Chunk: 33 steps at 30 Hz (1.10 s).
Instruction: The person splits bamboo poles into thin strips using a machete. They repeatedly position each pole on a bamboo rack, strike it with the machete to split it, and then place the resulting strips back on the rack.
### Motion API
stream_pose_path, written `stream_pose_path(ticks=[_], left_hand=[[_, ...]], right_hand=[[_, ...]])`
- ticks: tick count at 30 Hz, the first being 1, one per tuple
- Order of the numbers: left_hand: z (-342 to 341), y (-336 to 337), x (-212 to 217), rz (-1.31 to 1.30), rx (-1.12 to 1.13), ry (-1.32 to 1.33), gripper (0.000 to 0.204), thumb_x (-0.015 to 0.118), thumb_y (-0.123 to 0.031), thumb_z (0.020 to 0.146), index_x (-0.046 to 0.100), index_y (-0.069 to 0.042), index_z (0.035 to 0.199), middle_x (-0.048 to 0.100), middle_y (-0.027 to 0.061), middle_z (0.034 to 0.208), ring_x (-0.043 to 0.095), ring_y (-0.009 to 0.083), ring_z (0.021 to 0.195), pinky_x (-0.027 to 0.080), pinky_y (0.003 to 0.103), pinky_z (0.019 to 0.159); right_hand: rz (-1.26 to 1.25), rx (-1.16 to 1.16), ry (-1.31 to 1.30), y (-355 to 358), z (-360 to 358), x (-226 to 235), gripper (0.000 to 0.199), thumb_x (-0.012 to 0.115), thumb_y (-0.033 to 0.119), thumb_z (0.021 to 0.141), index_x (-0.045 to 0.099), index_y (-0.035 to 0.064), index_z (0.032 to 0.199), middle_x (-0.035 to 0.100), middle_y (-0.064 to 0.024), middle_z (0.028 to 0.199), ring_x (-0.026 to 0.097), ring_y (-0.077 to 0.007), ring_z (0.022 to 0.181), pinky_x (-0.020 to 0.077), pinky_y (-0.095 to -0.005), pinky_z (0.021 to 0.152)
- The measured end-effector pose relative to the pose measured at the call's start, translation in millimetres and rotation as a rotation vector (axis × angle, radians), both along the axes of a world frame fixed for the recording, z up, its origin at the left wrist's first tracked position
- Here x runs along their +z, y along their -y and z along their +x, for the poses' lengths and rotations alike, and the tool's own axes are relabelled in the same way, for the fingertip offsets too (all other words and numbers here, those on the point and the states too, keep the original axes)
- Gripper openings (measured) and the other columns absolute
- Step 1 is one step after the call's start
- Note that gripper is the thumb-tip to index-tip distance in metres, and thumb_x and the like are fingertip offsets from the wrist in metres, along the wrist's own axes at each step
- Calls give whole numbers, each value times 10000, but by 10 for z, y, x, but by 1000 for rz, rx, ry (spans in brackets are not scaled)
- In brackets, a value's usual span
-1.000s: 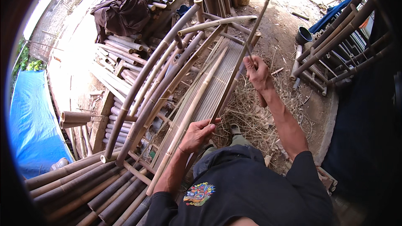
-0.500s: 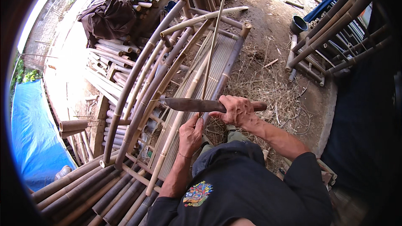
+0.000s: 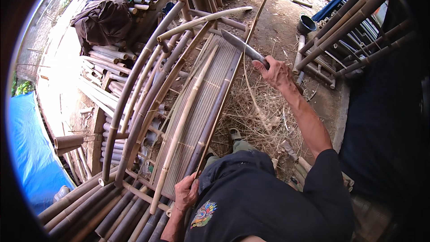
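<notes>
At the far left a blue tarpaulin (image 3: pixel 27 152) lies on the ground, with loose pale bamboo poles (image 3: pixel 103 58) stacked beside it and a heap of dark brown cloth (image 3: pixel 103 18) above them. Right of these stands a curved bamboo furniture frame (image 3: pixel 148 89) with a slatted bamboo panel (image 3: pixel 201 103) set inside it. At the frame's near edge the left hand (image 3: pixel 186 192) is clenched around the lower end of a long thin bamboo strip (image 3: pixel 233 76), which runs up across the panel's right edge toward the top of the view. Further right, the right hand (image 3: pixel 275 71) grips the handle of a long grey-bladed knife (image 3: pixel 239 47), the blade lying against the strip just above the panel's far right corner. Dry shavings (image 3: pixel 255 116) litter the ground below it, and a dark round pot (image 3: pixel 307 23) sits beyond. The risk, as it looks, is the blade slipping along the springy strip toward the left hand, or the strip splitting unevenly if the edge bites at a steep angle.
</notes>
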State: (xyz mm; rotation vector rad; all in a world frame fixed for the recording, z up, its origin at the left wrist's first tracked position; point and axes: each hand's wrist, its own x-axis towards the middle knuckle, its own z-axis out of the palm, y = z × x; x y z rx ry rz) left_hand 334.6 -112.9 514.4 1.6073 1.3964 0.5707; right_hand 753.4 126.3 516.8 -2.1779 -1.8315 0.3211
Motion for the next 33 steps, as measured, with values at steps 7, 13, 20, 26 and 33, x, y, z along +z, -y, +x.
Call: stream_pose_path(ticks=[7,13,20,26,33], left_hand=[[-510,411,-180,-23,-8,16,181,591,-149,927,702,-28,1004,597,119,679,634,235,634,486,325,604],[-650,359,-279,29,-14,-74,168,607,-151,924,703,-14,901,621,125,680,647,235,623,487,320,583],[-646,506,-547,-206,164,166,225,578,-130,953,667,-17,1125,591,19,629,560,68,589,466,254,554],[646,-862,117,-473,190,689,415,497,-216,1015,486,-27,1383,476,-39,586,384,31,420,300,192,372],[768,-1074,247,-460,184,766,261,496,-220,1022,597,-16,1150,467,-53,577,341,14,422,238,188,373]], right_hand=[[81,-59,36,-69,330,109,748,358,779,873,567,66,792,588,-149,609,629,-298,621,482,-437,588],[365,513,196,4,475,-141,700,315,746,902,551,114,717,559,-30,558,573,-172,458,500,-335,421],[180,-244,-26,-14,952,112,798,327,821,846,575,63,821,598,-147,642,620,-299,644,470,-461,563],[194,199,-223,947,-790,-87,687,346,750,891,513,94,777,515,-35,570,527,-147,446,440,-340,369],[427,357,-227,1339,-1517,-47,620,443,693,898,505,87,779,555,-89,582,628,-247,488,512,-388,422]])
